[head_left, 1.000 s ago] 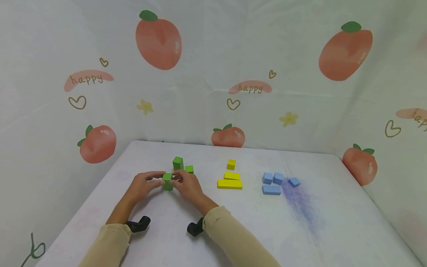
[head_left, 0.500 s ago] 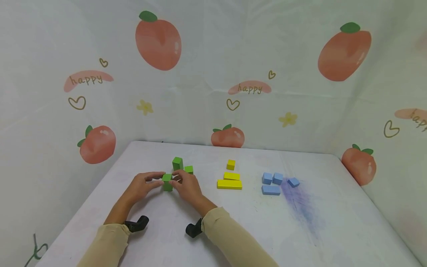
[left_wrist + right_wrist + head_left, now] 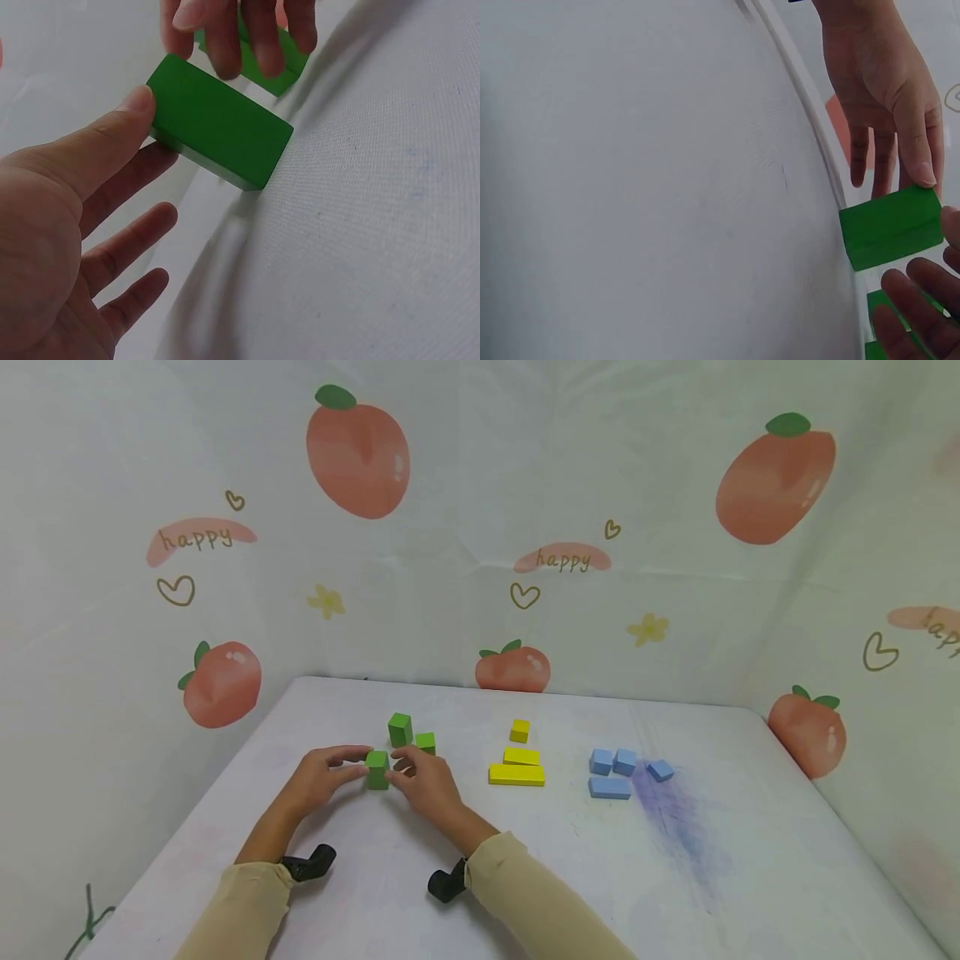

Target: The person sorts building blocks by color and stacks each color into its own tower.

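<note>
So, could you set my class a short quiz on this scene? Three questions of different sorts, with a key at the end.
1. Count: how many blue blocks lie on the table?

2. True or false: the left hand touches a green block.

3. Multiple choice: in the head view, what colour is the group of blocks just left of the blue ones?
A) red
B) yellow
C) green

Key:
1. Four.
2. True; the contact shows in the left wrist view.
3. B; the yellow blocks stand there.
</note>
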`<state>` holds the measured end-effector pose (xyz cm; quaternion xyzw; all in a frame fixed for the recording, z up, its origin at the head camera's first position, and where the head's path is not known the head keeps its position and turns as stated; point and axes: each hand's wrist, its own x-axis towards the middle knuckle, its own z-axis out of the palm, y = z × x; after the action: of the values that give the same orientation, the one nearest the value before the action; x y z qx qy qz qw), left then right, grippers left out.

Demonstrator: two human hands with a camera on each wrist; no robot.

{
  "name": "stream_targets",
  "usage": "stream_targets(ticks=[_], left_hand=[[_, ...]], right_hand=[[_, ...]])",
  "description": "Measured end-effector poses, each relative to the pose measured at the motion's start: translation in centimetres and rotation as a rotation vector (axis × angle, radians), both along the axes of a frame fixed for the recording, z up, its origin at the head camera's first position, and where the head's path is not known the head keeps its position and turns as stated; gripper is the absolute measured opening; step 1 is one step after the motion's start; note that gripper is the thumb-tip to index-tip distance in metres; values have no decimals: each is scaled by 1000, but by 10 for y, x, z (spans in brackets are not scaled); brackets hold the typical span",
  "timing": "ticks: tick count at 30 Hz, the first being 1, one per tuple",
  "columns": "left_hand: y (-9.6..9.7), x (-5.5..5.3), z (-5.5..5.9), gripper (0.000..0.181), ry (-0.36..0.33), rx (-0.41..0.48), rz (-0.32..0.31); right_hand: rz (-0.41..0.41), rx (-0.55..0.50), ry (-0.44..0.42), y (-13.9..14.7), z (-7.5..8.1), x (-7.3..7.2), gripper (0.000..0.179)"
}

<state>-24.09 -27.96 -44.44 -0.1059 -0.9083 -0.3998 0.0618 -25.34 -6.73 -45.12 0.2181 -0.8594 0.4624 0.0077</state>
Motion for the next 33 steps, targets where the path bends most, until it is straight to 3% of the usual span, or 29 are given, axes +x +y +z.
stream_targets(ticks=[11, 23, 33], left_hand=[[-1, 2, 2, 41, -34, -18, 13], [-2, 2, 1, 41, -40, -7, 12], [0, 0, 1, 42, -62, -23, 15]], right_hand=[[9, -62, 64, 28, -6, -2, 31], [-99, -122, 113, 47, -8, -11, 26], [-146, -159, 11, 50, -6, -18, 31]])
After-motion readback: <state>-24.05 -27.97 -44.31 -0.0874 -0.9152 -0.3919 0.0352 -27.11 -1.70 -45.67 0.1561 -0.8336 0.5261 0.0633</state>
